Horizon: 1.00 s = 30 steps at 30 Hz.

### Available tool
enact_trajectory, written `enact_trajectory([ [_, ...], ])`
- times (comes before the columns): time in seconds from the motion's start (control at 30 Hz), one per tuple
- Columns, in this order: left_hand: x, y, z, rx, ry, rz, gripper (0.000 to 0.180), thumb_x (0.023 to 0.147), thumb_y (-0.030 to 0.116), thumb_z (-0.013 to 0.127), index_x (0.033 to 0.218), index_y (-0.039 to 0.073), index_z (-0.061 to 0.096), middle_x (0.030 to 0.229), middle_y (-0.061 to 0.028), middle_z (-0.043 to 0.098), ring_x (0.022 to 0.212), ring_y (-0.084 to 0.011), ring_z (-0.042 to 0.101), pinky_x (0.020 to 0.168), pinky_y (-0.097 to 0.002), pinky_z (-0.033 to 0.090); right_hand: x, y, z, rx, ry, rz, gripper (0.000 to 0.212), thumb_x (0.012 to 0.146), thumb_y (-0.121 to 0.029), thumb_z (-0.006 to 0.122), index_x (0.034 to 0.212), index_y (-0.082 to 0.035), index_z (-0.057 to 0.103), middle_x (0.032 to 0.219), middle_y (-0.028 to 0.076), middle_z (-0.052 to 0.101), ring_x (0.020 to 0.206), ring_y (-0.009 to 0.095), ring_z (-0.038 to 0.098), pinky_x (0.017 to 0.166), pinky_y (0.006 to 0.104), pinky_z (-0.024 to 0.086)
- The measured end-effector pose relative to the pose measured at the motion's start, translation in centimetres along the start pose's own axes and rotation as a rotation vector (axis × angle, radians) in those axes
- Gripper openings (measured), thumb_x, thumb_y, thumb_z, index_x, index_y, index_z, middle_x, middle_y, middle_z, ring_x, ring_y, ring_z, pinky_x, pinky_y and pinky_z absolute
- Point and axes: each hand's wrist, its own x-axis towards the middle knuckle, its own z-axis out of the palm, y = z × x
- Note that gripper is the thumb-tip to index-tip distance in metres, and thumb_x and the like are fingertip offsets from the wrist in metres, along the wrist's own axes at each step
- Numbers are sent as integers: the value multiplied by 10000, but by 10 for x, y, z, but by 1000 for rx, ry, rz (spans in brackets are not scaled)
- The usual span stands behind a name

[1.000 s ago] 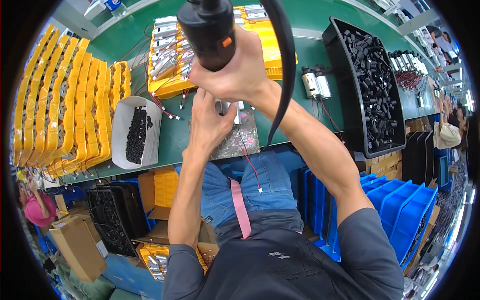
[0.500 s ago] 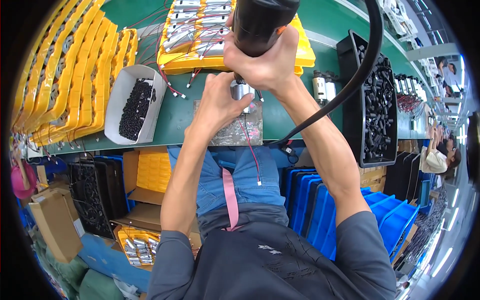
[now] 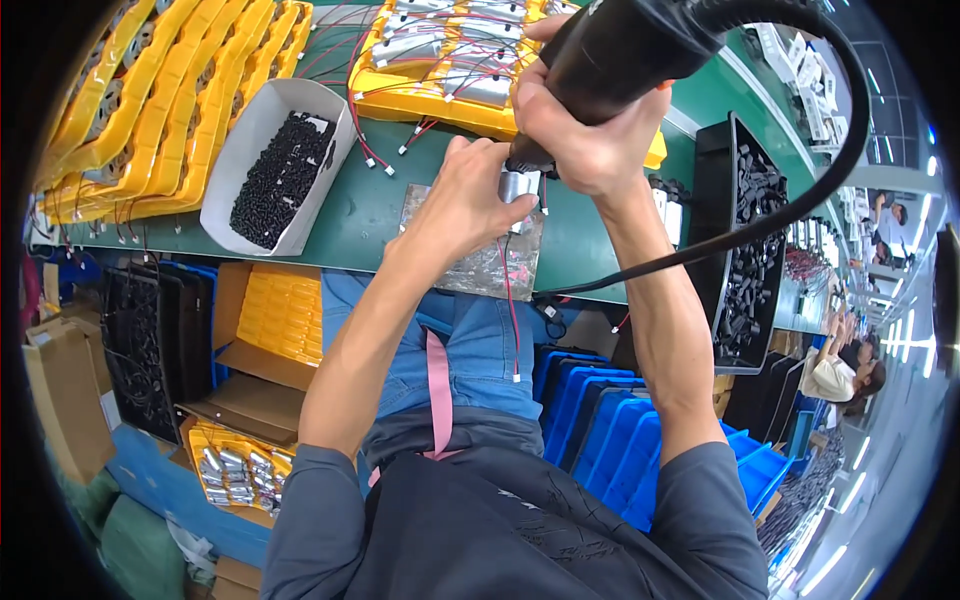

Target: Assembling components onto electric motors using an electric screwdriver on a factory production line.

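Note:
My left hand [image 3: 462,203] is closed around a short silver motor [image 3: 519,187], thumb on its near side. The motor stands on a scuffed metal plate [image 3: 470,277], and a red-and-black wire lead with a white connector [image 3: 516,378] hangs from it over the table edge. My right hand [image 3: 597,148] grips a thick black electric screwdriver [image 3: 615,65], now tilted, with its nose over the motor's top. The exact contact at the tip is hidden by my fingers. A heavy black cable [image 3: 780,222] curves from the tool across my right forearm.
Left on the green table [image 3: 345,215], a white box [image 3: 337,118] holds small black parts beside stacked yellow trays [image 3: 185,110]. Another yellow tray [image 3: 430,98] with wired silver motors lies ahead. A black bin [image 3: 712,200] of black pieces stands right. Blue crates [image 3: 610,440] are below.
The screwdriver has tilted, its body swinging right with my right hand. The whole view has shifted a little. My left hand stays on the motor.

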Motion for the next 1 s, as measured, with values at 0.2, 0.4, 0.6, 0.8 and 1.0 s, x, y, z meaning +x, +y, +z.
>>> enact_trajectory([
  [0.2,-1,-6,4,-30,13,0,325,683,178,721,900,-24,588,815,-165,567,840,-342,490,785,-424,411,-3,-3,1,42,-38,39,182,639,-22,674,787,-1,570,632,18,554,543,85,525,516,238,444],
  [0.4,3,0,1,-7,24,4,360,675,169,730,948,-20,591,834,-159,568,849,-342,486,798,-432,410,-4,-10,-4,111,-83,267,306,697,30,661,988,49,570,748,49,614,671,106,595,625,230,487],
  [0.6,-1,9,1,55,21,-11,404,677,176,739,991,-16,574,851,-161,569,911,-354,497,831,-418,423,-5,-18,-19,126,-66,179,437,706,12,667,1119,53,532,739,58,616,680,113,598,650,240,491],
  [0.8,-2,49,-4,493,61,-67,571,685,193,748,1153,5,480,867,-229,600,947,-381,570,786,-430,500,-61,-55,-85,340,386,180,694,735,-59,671,1337,24,335,689,76,561,600,174,557,629,313,498],
  [1.0,15,33,4,573,-355,-208,640,714,216,736,1226,-2,420,818,-242,628,736,-401,623,669,-444,526,-143,-92,-134,284,463,410,642,718,-39,691,1273,31,375,668,68,532,577,171,536,577,313,488],
])
